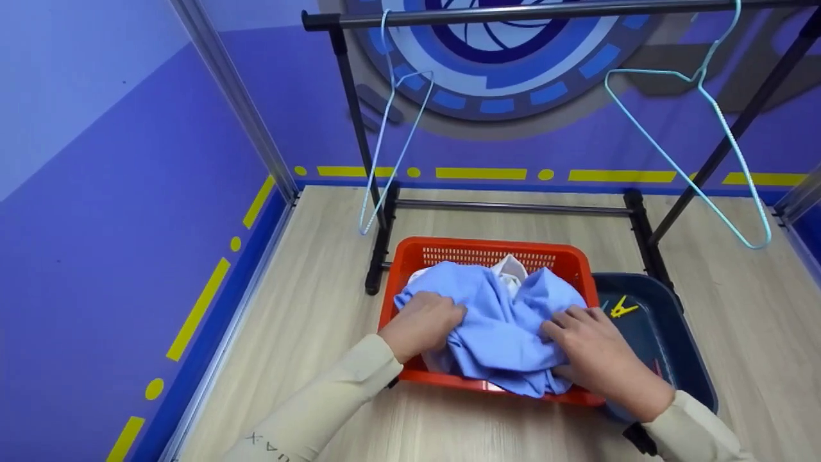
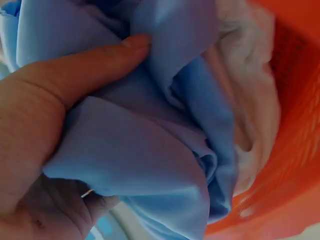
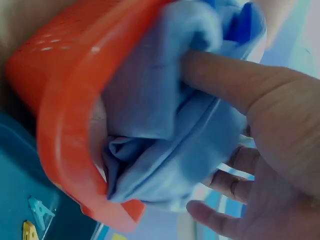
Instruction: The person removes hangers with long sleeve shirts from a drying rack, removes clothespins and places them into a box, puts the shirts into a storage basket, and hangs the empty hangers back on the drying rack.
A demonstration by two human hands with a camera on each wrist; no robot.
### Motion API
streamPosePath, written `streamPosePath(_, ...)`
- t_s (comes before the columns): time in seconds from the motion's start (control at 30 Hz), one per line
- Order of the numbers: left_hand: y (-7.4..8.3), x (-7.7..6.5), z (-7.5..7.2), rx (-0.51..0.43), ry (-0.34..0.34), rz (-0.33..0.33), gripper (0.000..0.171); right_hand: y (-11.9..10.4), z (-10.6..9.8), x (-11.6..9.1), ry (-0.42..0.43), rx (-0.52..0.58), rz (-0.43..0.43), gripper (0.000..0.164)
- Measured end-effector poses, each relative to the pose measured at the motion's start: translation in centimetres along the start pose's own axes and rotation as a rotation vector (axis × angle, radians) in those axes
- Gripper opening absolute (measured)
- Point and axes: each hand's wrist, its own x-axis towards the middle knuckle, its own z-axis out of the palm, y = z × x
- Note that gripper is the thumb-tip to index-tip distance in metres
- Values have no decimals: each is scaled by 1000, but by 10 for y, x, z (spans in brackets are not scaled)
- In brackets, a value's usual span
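A crumpled light blue garment (image 1: 494, 321) lies on top of white cloth (image 1: 511, 273) in a red plastic basket (image 1: 487, 244). My left hand (image 1: 426, 324) grips the garment's left part; in the left wrist view the thumb lies over a fold, with the fingers partly hidden underneath. On the other side my right hand (image 1: 593, 346) holds the garment near the basket's right rim. The right wrist view shows that thumb pressed into the blue fabric (image 3: 150, 95) and the fingers curving behind it. What kind of garment it is cannot be made out.
A dark blue tray (image 1: 673, 346) with a yellow clothes peg (image 1: 622, 308) stands against the basket's right side. Behind is a black clothes rack (image 1: 513, 206), with two light blue wire hangers hanging from its rail, one left (image 1: 410, 151) and one right (image 1: 725, 115).
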Motion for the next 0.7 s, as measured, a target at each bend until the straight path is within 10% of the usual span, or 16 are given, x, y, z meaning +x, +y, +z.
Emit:
streamPosePath(0.2, 5, 2, 8, 8, 44, -20, 5, 0, 6, 10, 36, -3, 55, 21)
streamPosePath(0.5, 15, 5, 2, 34, 339, -212, 10, 7, 9, 20, 291, 44, 234, 21)
streamPosePath(0.57, 14, 4, 4, 1, 273, -204, 15, 9, 10, 20, 222, 69, 230, 30)
streamPosePath(0.7, 6, -2, 0, -232, -75, -150, 49, 13, 4, 13, -70, 222, 193, 51)
